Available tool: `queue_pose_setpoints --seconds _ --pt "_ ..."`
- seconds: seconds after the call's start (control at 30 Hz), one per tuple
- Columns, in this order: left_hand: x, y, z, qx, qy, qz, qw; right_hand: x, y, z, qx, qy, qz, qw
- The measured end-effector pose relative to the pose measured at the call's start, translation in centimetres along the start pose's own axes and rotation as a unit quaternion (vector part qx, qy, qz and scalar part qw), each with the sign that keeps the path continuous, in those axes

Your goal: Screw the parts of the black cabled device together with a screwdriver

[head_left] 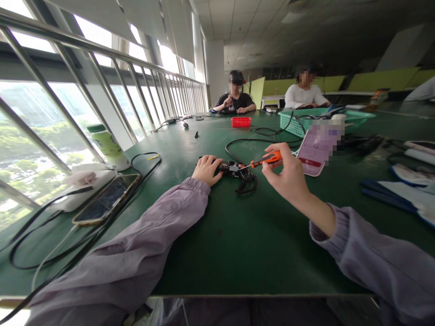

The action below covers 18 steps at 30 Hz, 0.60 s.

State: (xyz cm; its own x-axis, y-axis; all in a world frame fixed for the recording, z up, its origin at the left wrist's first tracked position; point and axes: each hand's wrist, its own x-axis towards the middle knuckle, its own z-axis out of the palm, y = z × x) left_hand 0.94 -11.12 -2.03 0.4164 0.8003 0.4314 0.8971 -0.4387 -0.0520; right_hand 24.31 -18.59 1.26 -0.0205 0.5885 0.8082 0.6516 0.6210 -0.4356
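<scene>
My left hand (208, 170) is closed around the left end of a small black device with wires (234, 169), pressing it to the green table (217, 253). Orange and blue wires show at the device's right end, with a black cable loop beside it. In my right hand (287, 174) is an orange and black screwdriver (270, 158), gripped by its handle between thumb and fingers. Its thin shaft points left, and the tip reaches the wired end of the device. Whether the tip sits in a screw is too small to tell.
A lit phone (317, 149) leans near a green basket (292, 122). Farther off are a red tray (241, 122) and two people seated. At left lie another phone (107, 199), cables and a green-labelled bottle (107, 145). Gloves (401, 194) lie at right.
</scene>
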Motion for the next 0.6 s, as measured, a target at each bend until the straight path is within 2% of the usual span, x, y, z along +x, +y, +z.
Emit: queue_pose_setpoints --seconds 0.2,0.4,0.6 --pt "-0.15 0.17 0.08 0.016 -0.003 -0.004 1.000 -0.01 -0.15 -0.26 -0.019 0.004 -0.015 1.000" --pt "-0.10 0.21 0.05 0.020 -0.010 -0.009 1.000 -0.32 0.12 0.14 0.026 0.011 -0.102 0.994" --pt "-0.01 0.06 0.29 0.017 -0.011 -0.016 1.000 -0.30 -0.12 -0.02 -0.013 0.004 -0.077 0.997"
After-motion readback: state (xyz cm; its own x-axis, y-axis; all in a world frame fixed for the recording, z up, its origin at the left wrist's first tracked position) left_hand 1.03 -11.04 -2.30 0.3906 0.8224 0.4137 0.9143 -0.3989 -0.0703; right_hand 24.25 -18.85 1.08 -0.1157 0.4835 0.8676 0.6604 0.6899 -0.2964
